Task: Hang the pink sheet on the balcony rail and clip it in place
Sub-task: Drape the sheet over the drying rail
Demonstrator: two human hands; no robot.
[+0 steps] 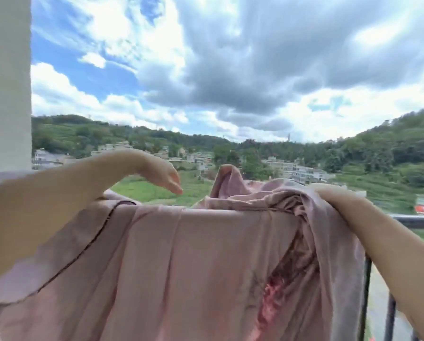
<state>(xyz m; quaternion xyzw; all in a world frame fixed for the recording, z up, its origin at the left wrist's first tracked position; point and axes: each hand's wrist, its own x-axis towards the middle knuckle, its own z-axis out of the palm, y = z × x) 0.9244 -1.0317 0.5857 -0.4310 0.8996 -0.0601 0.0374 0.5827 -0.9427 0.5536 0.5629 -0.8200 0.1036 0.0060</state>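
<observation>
The pink sheet [193, 267] hangs over the balcony rail [417, 221] and covers most of it, with a bunched heap of folds [267, 193] on top towards the right. A dark piped hem curves down its left side. My left hand [161, 174] reaches out past the rail above the sheet's left part, fingers pointing down, holding nothing and not touching the cloth. My right hand [329, 193] is buried in the bunched folds at the right, gripping them; its fingers are hidden. No clip is in view.
A white wall or pillar [6, 82] stands at the far left. Bare dark rail and vertical bars [366, 291] show at the right, beyond the sheet's edge. Past the rail are fields, houses, hills and a cloudy sky.
</observation>
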